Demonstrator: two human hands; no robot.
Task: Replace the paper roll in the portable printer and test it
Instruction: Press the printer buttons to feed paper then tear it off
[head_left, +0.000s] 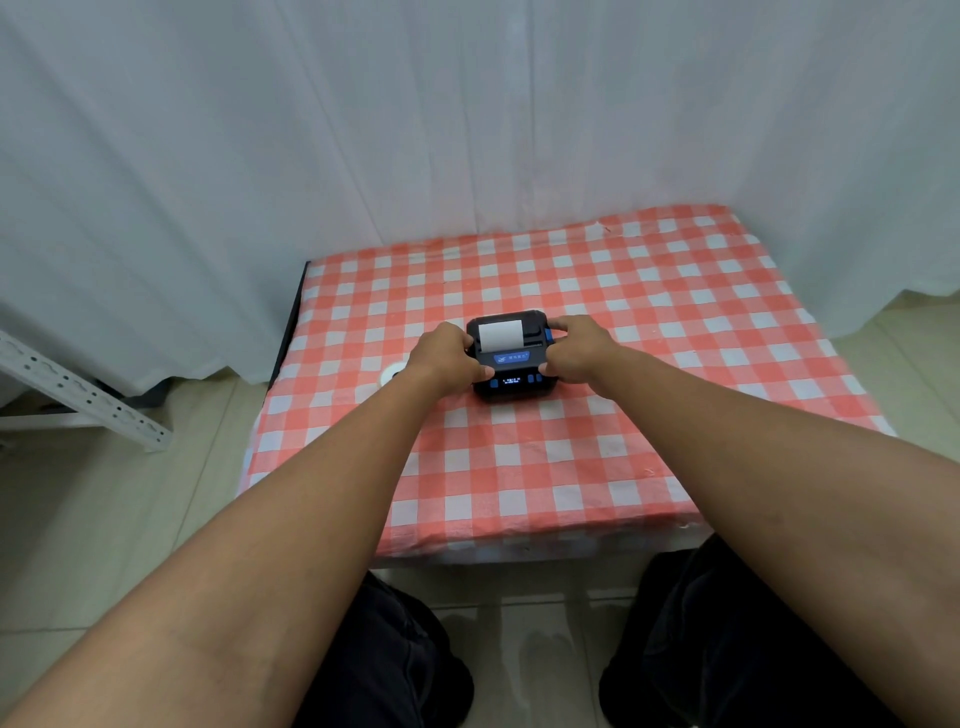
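A small black portable printer (511, 364) with blue buttons and a lit display sits on the red-and-white checked tablecloth (571, 467). A white strip of paper (500, 335) sticks out of its top. My left hand (447, 358) grips the printer's left side. On the opposite side my right hand (576, 353) holds it, fingers on the rear right corner and thumb near the front buttons. Just left of the printer, a white round object (390, 373), perhaps a paper roll, is mostly hidden behind my left wrist.
White curtains (467, 130) hang behind and around the low table. A white perforated metal bracket (88, 395) lies on the tiled floor at the left. My knees in dark trousers (389, 665) are below the table's front edge.
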